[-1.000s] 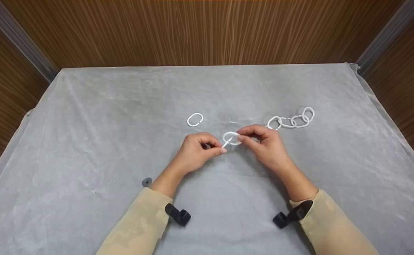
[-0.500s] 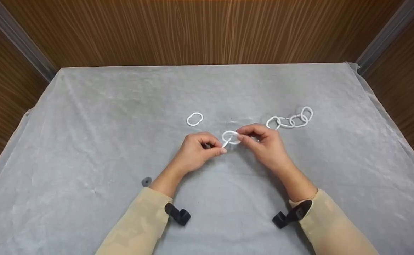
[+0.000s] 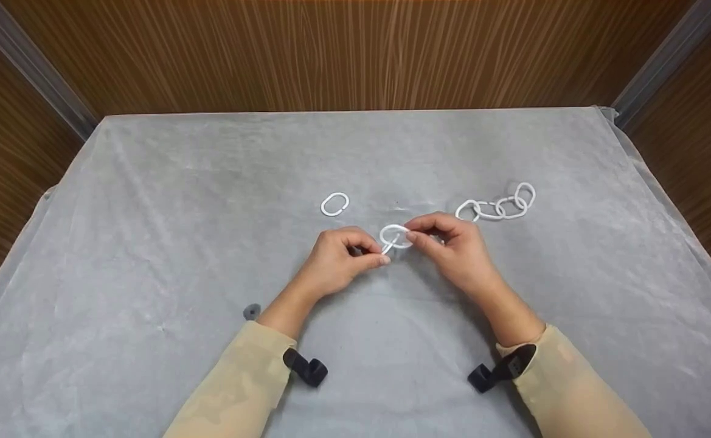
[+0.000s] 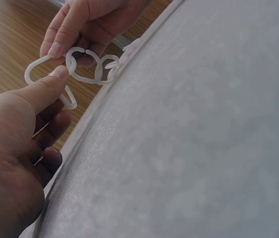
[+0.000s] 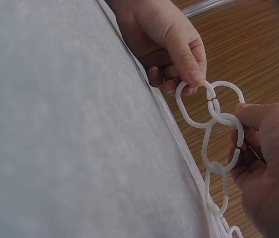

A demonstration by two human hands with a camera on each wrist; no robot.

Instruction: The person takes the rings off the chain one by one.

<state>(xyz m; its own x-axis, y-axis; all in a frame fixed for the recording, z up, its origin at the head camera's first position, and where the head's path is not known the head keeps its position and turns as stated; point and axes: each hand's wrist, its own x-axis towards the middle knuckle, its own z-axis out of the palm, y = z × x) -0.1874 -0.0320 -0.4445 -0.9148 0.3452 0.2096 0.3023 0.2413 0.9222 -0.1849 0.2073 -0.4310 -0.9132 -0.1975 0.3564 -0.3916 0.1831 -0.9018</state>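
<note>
My left hand [image 3: 338, 260] pinches a white oval open-ended plastic chain link [image 5: 179, 101] between thumb and index finger. Opposite it, my right hand [image 3: 457, 250] pinches the end link [image 3: 387, 229] of a white chain. In the right wrist view the two held links overlap, with the ends at the left link's gap right at the right-hand link. From my right hand the chain [image 5: 205, 144] hangs down to the cloth, where several joined links [image 3: 513, 217] lie. The right fingers hide part of the end link.
A loose white link [image 3: 323, 207] lies on the grey cloth [image 3: 148, 243] behind my left hand. A small dark round piece [image 3: 252, 312] lies beside the left wrist. Wood-grain panels [image 3: 355, 55] stand around the back and sides.
The chain on the cloth and the end link have shifted slightly left. The left link has turned a little in my fingers. Both hands stay nearly still, each keeping its pinch.
</note>
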